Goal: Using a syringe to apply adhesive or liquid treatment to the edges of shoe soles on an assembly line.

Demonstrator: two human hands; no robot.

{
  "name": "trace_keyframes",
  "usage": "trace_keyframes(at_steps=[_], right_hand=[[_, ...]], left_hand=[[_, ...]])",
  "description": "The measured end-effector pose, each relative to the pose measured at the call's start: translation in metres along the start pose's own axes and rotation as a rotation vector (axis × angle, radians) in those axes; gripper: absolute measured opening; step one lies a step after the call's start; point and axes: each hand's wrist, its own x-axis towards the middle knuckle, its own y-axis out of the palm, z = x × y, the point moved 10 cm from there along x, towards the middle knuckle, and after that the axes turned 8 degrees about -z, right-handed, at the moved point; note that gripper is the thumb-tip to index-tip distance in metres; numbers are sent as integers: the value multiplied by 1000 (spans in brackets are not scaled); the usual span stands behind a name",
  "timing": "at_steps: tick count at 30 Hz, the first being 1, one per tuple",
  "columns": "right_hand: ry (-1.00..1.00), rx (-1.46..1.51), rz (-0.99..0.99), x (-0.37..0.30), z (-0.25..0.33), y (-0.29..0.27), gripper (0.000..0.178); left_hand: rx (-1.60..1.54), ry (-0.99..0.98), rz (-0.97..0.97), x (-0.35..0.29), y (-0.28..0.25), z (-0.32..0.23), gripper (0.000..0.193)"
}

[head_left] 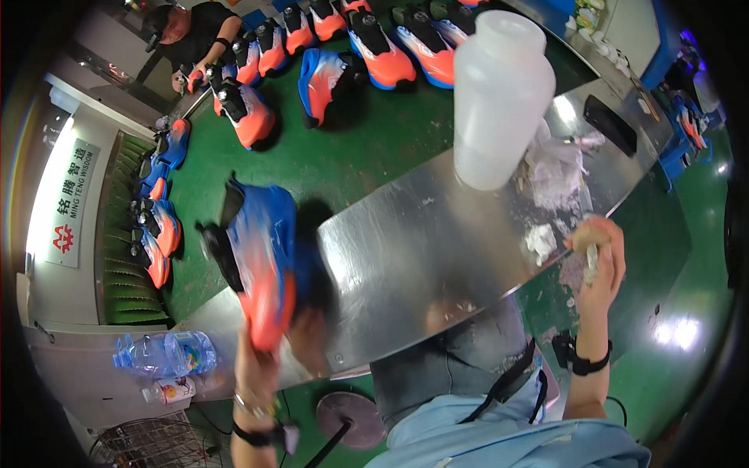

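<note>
A blue, white and coral running shoe (261,249) with a black collar stands tilted up over the metal worktop, a little blurred. My left hand (253,355) grips it at the coral toe, its fingers mostly hidden by the shoe. Over the worktop's right front edge, my right hand (606,249) is closed around a tan, rounded object (591,237), whose exact kind I cannot make out. Close by that hand lie a crumpled white scrap (540,242) and a heap of plastic film and crumbs (555,168).
A large white plastic bottle (499,109) stands on the metal worktop (390,234), with a black phone (610,125) to its right. More shoes (382,51) line the green conveyor belt (374,140). Water bottles (165,353) lie at left. A co-worker (191,39) handles something far left.
</note>
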Motion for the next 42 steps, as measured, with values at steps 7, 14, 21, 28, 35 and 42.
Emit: trace_keyframes(at_steps=[7,14,21,28,35,42], right_hand=[[70,143,-18,6,-19,18,37],[147,231,-104,3,-14,5,34],[83,356,124,-14,67,40,38],[-10,963,639,-34,185,103,35],[50,1069,778,-30,189,122,25],[180,1105,774,-26,181,130,26]], left_hand=[[191,-12,165,-138,-103,71,42],[483,597,-208,-102,-80,-26,41],[262,1074,142,-98,94,-90,60],[371,1342,858,-152,234,-76,62],[272,1134,868,-151,250,-69,60],[250,1133,967,-155,262,-66,63]])
